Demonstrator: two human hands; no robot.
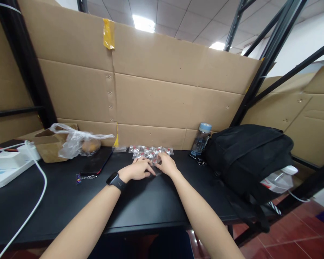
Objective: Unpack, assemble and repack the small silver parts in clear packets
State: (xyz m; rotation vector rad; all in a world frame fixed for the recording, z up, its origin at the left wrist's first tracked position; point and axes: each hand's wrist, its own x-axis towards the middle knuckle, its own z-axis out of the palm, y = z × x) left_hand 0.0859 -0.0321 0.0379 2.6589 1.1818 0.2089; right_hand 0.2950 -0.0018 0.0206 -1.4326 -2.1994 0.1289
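Several small clear plastic packets with silvery and red contents lie in rows on the black tabletop, close to the cardboard wall. My left hand, wearing a dark watch, rests palm down at the near edge of the packets. Its fingers are apart, the index stretched toward the right hand. My right hand is bent inward beside it, thumb and fingers curled closed at a packet in the front row. The fingertips partly cover that packet, and its contents are hard to make out.
On the left are a power strip with a white cable, a cardboard box, a knotted plastic bag and a dark phone-like slab with a keychain. A blue-capped bottle and black backpack stand right. Cardboard closes the back.
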